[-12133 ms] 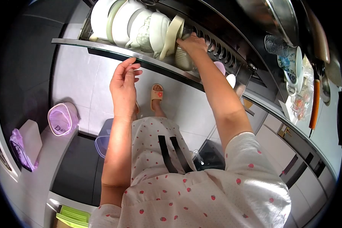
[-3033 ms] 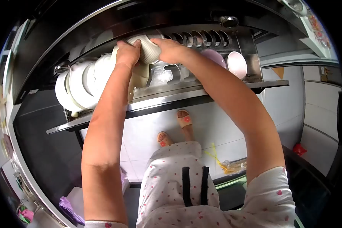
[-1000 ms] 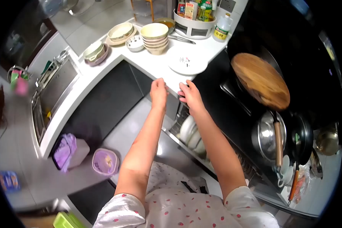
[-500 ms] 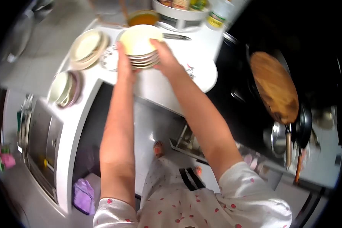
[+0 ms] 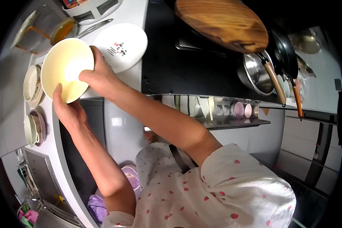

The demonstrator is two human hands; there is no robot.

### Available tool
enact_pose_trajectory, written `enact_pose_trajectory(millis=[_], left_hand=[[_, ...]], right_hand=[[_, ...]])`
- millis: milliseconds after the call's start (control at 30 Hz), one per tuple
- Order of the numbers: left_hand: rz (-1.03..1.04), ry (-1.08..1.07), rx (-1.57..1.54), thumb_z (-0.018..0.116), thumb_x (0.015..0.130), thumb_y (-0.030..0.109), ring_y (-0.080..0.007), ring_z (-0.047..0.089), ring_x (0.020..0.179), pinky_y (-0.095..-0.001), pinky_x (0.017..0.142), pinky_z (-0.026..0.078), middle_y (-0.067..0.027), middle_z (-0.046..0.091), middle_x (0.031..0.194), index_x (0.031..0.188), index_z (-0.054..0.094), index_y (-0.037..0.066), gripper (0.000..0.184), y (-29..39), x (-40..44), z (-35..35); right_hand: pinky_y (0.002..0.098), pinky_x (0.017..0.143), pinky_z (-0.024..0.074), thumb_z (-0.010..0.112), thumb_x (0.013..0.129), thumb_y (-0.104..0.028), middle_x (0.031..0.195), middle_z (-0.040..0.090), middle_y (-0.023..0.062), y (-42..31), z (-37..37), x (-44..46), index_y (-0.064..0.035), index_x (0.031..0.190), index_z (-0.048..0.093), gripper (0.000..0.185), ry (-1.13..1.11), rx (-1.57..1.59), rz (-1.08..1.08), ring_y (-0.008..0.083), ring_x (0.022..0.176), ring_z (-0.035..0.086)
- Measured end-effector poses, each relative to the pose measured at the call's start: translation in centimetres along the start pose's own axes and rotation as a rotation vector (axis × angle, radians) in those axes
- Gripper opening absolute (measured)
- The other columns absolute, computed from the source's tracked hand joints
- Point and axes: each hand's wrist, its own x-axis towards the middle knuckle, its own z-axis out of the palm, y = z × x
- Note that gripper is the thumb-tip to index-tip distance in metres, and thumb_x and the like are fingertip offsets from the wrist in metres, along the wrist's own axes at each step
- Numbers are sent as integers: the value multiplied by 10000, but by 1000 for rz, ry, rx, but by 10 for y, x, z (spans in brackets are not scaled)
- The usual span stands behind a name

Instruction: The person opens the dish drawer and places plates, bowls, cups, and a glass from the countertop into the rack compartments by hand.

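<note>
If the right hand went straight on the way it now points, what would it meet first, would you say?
The right hand would first meet the cream bowl, whose rim it already grips. What lies beyond is hard to judge, as depth is unclear in this view.

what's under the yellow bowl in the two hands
Part of the left hand shows beneath the near rim of the yellow bowl; the bowl hides the rest, so any stack underneath can't be seen.
</note>
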Motion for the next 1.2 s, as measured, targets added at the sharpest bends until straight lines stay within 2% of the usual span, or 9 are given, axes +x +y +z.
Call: enact_pose_trajectory(millis=[67,233,267,367,633,800,900,967,1200], left_hand=[[-50,-23,5,509,787,185,-238,523,993,-351,836,431,-140,518,1087,1186,392,-37,472,-10,-31,15],[-230,-135,26,512,752,153,-211,516,962,-346,762,450,-125,507,1083,1208,390,39,486,-66,-112,60],[-235,-165,32,510,738,152,-217,513,961,-344,753,452,-123,496,1094,1223,369,54,514,-79,-126,70],[-289,-205,82,476,701,142,-234,503,956,-341,693,461,-112,475,1108,1243,335,74,564,-101,-173,107],[-308,-300,197,421,707,106,-242,544,880,-356,589,478,-130,507,1049,1207,353,60,507,-131,-200,156],[-332,-301,260,418,727,157,-239,537,867,-370,610,445,-133,517,1037,1148,390,40,438,-137,-187,154],[-230,-118,396,460,728,207,-192,507,840,-354,668,394,-85,535,983,1028,483,39,344,-134,-197,156],[-114,-117,250,487,719,197,-167,489,823,-307,703,361,-59,535,944,1002,503,44,323,-146,-190,149],[11,-191,105,470,731,105,-190,529,821,-281,755,398,-106,563,898,925,530,-65,265,-125,-205,127]], right_hand=[[404,950,322,532,607,-97,1194,356,259,-6,-26,-24,6,1237,283,685,56,20,17,407,1100,379],[327,852,424,547,613,-69,1096,492,219,-34,-130,-85,40,1236,283,685,154,89,48,289,1015,506],[302,861,407,520,673,-26,1121,452,143,-44,-151,-99,25,1221,294,595,135,42,70,200,1029,468],[347,794,452,534,683,-82,1116,456,150,-57,-209,-124,5,1241,277,620,144,-76,159,221,1002,491],[310,716,456,542,663,-95,1075,478,167,-67,-276,-130,40,1219,285,627,253,-176,154,220,959,503],[334,978,303,534,654,-157,1288,317,289,-91,-269,-132,34,1339,115,826,332,-417,289,353,1205,339],[384,1022,251,490,731,-176,1355,238,213,-95,-263,-137,-32,1355,82,760,362,-565,206,331,1246,266],[448,1031,194,496,741,-197,1377,207,185,-96,-259,-141,-30,1350,110,740,368,-565,135,322,1276,203],[493,1025,156,480,739,-176,1365,220,200,-103,-236,-166,1,1315,218,657,368,-773,-84,345,1281,167]])
